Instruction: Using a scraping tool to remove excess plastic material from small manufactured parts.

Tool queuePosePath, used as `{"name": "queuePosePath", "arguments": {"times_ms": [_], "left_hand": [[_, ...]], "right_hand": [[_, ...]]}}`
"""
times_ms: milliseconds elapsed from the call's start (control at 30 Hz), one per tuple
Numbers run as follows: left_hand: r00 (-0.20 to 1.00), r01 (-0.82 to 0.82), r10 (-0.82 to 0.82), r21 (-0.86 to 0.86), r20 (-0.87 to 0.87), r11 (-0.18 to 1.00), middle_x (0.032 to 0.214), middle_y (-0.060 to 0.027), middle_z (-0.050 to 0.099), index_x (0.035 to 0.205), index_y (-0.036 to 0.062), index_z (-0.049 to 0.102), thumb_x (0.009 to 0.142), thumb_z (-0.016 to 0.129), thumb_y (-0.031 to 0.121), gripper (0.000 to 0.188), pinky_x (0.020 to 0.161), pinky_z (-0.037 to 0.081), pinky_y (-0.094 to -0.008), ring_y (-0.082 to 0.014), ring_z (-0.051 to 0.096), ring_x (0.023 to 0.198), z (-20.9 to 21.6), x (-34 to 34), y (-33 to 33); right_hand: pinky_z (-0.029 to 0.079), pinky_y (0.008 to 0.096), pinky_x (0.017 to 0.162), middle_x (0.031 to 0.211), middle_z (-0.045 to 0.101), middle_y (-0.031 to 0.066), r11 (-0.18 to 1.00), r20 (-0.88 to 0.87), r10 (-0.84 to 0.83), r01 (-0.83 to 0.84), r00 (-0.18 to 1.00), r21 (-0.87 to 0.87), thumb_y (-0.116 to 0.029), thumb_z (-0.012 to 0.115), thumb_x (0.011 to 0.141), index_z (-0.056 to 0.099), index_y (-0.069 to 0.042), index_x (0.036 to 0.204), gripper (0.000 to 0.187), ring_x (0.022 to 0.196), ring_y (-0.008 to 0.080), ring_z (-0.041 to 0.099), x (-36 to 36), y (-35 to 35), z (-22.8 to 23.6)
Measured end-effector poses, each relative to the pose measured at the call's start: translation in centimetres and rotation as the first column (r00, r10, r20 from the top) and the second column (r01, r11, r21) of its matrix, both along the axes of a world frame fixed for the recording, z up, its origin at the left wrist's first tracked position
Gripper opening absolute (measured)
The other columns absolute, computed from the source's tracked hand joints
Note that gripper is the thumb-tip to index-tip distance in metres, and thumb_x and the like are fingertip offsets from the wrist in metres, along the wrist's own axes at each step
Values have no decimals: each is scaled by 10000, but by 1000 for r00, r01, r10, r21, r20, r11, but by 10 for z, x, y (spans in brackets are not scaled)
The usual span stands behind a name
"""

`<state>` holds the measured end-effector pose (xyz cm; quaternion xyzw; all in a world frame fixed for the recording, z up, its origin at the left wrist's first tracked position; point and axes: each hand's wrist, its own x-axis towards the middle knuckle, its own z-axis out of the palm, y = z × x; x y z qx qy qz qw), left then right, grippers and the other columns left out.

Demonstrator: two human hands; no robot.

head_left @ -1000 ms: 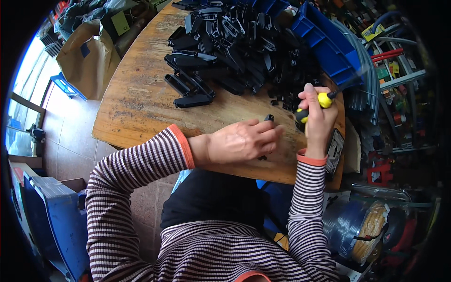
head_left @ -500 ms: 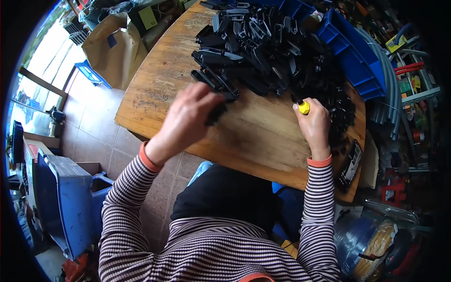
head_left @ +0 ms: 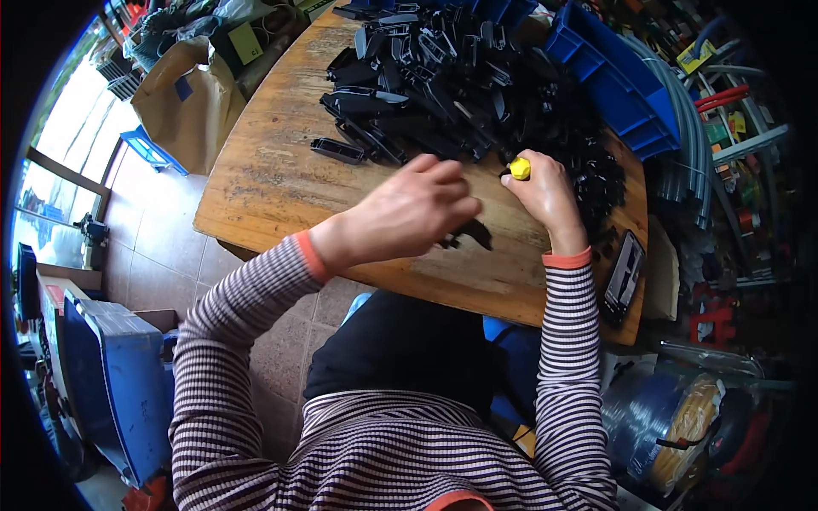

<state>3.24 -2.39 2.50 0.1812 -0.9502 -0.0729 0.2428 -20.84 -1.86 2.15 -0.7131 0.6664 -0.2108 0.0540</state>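
Note:
My left hand (head_left: 413,209) is closed around a black plastic piece (head_left: 471,233), whose curved end sticks out below the fingers over the near part of the table. To its right, my right hand (head_left: 552,198) grips a tool with a faceted yellow handle end (head_left: 520,169); the rest of the tool is mostly hidden by the fingers. Just beyond both hands lies a large heap of long black plastic parts (head_left: 426,85). One black part (head_left: 338,151) rests at the heap's left edge. Smaller black pieces (head_left: 601,183) are piled beside my right hand.
The wooden table (head_left: 264,170) has a curved left edge. A blue plastic bin (head_left: 613,77) stands behind the heap at right, near grey hoses (head_left: 682,119). A phone (head_left: 625,277) lies at the right edge. Left on the floor are a blue crate (head_left: 128,383) and a paper bag (head_left: 187,102).
My left hand has moved right, toward my right hand, carrying the black plastic piece. My right hand keeps its grip on the yellow-ended tool. The view has shifted slightly.

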Motion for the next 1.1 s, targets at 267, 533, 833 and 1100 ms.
{"name": "queuePosePath", "arguments": {"times_ms": [267, 533, 833, 1100], "left_hand": [[878, 453, -464, -510, 115, 731, 968, -19, 594, 1047, 104, 590, 808, 599, 155, 244, 943, 417, -351, -177, 537, 1011, -17, -56, -47], [887, 462, -416, -364, 200, 809, 1129, -42, 620, 1072, 86, 602, 818, 597, 182, 271, 911, 443, -336, -196, 552, 1041, -1, -11, -32], [956, 282, -292, -267, 1, 921, 1119, -135, 624, 1027, 28, 595, 803, 578, 170, 266, 902, 472, -353, -240, 594, 1001, -22, -22, 27], [960, 271, -278, -361, 35, 892, 1112, -154, 624, 991, 28, 585, 808, 566, 159, 227, 930, 475, -367, -266, 621, 1031, -30, -20, 26]], "right_hand": [[495, 367, 612, 735, 620, 183, 997, 205, -17, 33, 979, -72, -97, 728, 763, 592, 11, 877, 208, 693, 352, 632, 4, 20, 8], [472, 265, 595, 691, 628, 98, 998, 302, 16, 4, 953, -65, -45, 716, 800, 596, 0, 837, 134, 635, 125, 596, -2, 57, 16], [479, 290, 582, 774, 625, 102, 922, 207, 380, -353, 901, -157, 2, 719, 755, 600, -4, 849, 152, 653, 210, 622, 26, 41, 7], [516, 346, 618, 816, 643, 126, 891, -115, 433, -444, 894, -97, 21, 686, 689, 586, -20, 853, 197, 742, 317, 648, 30, 39, 17]]}}
